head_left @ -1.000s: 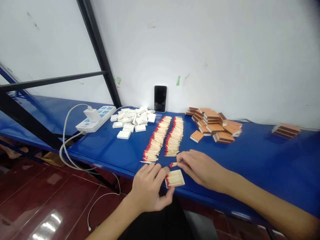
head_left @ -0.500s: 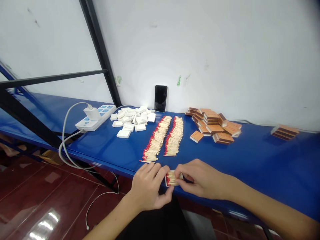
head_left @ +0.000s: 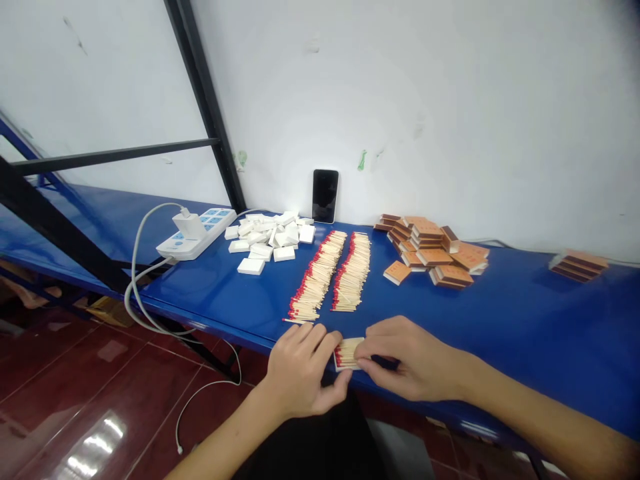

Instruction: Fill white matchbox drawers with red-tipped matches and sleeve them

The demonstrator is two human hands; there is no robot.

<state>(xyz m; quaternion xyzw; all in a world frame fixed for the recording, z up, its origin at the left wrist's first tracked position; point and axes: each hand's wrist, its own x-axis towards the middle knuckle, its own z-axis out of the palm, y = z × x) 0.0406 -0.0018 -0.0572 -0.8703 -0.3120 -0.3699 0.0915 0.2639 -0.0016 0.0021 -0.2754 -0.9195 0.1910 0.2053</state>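
A small white matchbox tray filled with red-tipped matches lies near the table's front edge. My left hand grips its left end between thumb and fingers. At the other end, my right hand has thumb and index finger pinched together over the matches' plain ends; the fingertips hide what exactly they hold. Just beyond my hands are two long rows of loose matches, a left row and a right row, heads toward the left.
White trays lie in a heap at the back left, beside a power strip with cables. Orange-brown matchbox sleeves are piled right of the rows; several stacked matchboxes stand far right. A phone leans on the wall.
My right fingers have slid slightly right along the tray, uncovering more of the matches. My left hand keeps its hold. The whole view has shifted a little.
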